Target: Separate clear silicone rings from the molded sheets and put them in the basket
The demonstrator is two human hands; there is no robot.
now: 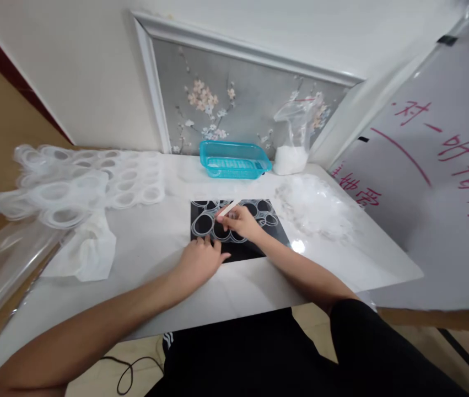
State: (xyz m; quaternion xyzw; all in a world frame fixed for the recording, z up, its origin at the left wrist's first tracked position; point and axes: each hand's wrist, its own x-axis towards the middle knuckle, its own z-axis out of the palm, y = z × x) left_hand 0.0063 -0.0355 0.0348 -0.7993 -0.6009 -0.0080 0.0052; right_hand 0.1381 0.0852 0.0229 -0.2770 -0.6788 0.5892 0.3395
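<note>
A black sheet [242,252] lies on the white table, with several pale translucent rings [203,225] spread over its upper part. My right hand [238,221] is closed on a slim white stick [228,208] and hovers over or rests on the rings; what the tip touches is too small to tell. At the sheet's lower left edge, my left hand [203,256] lies flat with the thumb out to the side, fingertips against the lowest rings. It holds nothing that I can see.
Rows of white rings [129,175] and a crumpled white cloth or paper [83,251] are on the left. A blue plastic tray [234,170] and a clear bag of white material [292,159] stand at the back. Translucent pieces [321,209] are heaped right. A whiteboard [436,242] borders the table.
</note>
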